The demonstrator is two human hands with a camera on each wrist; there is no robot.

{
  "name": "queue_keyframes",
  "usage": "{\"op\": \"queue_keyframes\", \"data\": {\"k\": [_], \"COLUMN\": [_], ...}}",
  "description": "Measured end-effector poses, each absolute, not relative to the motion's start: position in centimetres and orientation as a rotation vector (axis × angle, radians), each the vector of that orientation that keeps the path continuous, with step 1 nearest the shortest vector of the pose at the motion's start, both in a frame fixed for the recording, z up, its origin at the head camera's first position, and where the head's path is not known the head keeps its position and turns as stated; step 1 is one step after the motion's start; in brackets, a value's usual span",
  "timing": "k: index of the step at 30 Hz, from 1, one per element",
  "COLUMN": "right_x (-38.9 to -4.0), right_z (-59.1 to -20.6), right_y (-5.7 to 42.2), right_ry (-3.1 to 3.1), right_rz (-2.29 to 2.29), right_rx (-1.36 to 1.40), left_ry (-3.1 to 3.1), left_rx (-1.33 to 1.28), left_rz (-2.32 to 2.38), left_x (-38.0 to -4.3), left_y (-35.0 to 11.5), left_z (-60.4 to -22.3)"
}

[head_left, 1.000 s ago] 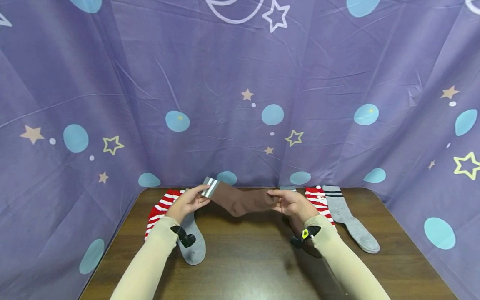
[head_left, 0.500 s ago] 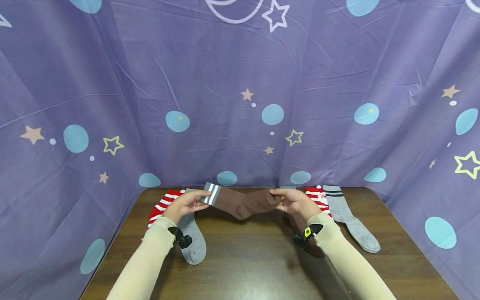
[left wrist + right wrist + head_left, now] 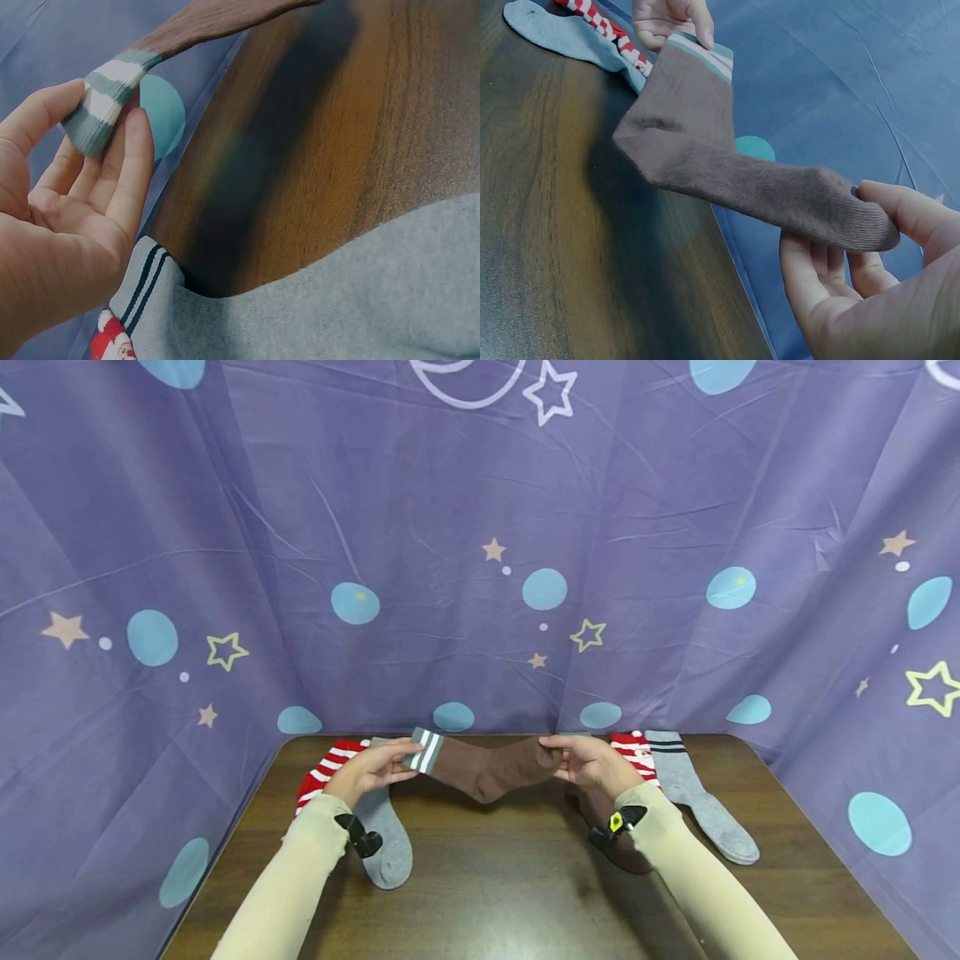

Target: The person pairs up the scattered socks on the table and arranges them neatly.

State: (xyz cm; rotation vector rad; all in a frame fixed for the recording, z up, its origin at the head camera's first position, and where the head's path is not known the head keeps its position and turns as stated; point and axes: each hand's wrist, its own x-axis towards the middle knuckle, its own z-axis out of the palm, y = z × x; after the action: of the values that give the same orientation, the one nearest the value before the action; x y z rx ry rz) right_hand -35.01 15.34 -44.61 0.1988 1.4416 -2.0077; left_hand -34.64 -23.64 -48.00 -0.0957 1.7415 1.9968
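A brown sock (image 3: 487,768) with a grey-green cuff and white stripes hangs level above the table between both hands. The left hand (image 3: 372,770) pinches its cuff (image 3: 105,97) between thumb and fingers. At the other end, the right hand (image 3: 592,764) pinches the toe (image 3: 862,225). The heel sags a little in the middle. Beneath the right wrist lies a second brown sock (image 3: 618,847), partly hidden by the arm. Under the left hand a grey sock (image 3: 390,852) rests on the table, beside a red-and-white striped sock (image 3: 330,768).
At the right of the wooden table (image 3: 495,893) lie another grey sock (image 3: 708,810) with dark cuff stripes and another red-and-white sock (image 3: 636,756). A purple patterned curtain (image 3: 450,568) stands behind the table and along its sides.
The cuff end of the held brown sock has come down slightly, so the sock hangs more level. Both hands keep their hold and have barely moved in the last half second.
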Motion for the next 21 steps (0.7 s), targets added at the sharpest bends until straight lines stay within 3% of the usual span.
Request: {"op": "queue_keyframes", "data": {"k": [21], "right_x": [-35.18], "right_z": [-44.26], "right_y": [15.62], "right_ry": [1.368], "right_rz": [-2.032], "right_rx": [0.171], "left_ry": [1.786], "left_rx": [-0.081], "left_rz": [1.959], "left_x": [-34.74], "left_y": [-23.7], "left_z": [-48.33]}}
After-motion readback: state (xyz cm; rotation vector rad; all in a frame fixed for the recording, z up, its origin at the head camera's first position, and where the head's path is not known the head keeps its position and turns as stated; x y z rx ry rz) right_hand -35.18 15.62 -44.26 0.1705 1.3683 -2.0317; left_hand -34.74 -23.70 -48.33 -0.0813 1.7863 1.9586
